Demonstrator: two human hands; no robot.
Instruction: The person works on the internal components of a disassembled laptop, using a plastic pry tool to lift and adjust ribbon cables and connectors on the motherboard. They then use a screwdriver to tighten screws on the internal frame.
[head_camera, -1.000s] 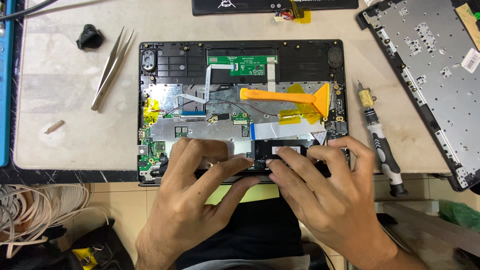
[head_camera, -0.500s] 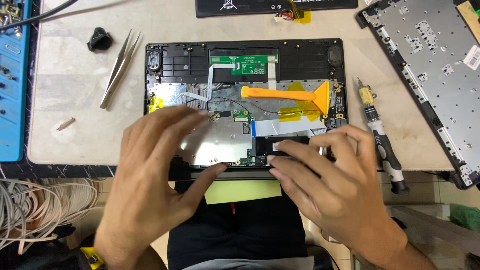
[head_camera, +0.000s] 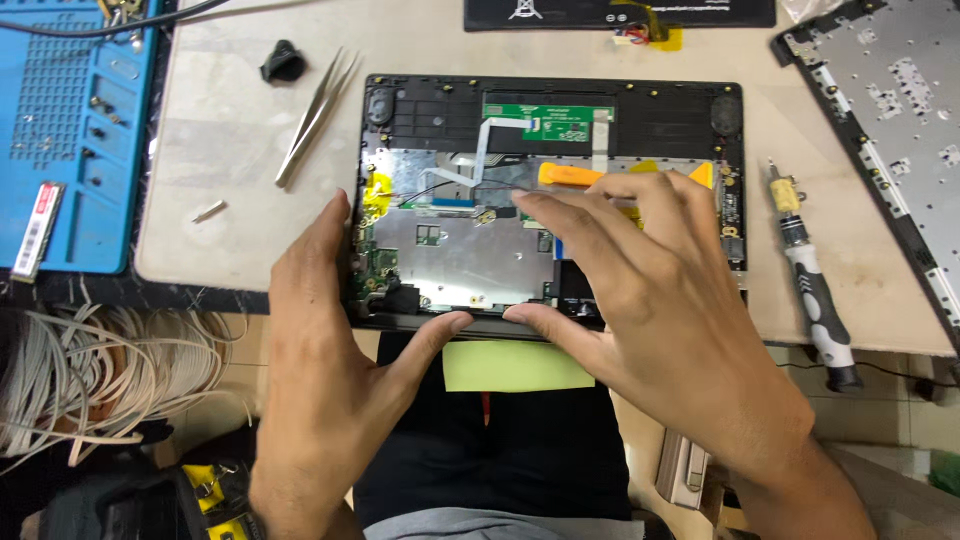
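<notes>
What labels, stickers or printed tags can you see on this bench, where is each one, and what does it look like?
Memory stick: on the blue mat at far left, slim, with a red-and-white label.
Yellow note: below the opened laptop's near edge, a pale rectangle.
White stickers: on the grey cover panel at top right, small rectangles.

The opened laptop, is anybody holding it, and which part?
Both hands: left hand on the opened laptop at its left edge, right hand over its right side, thumbs at the front edge.

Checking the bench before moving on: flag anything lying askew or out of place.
The screwdriver hangs over the table's front edge, its handle end past the edge. An orange pry tool lies inside the open laptop.
</notes>
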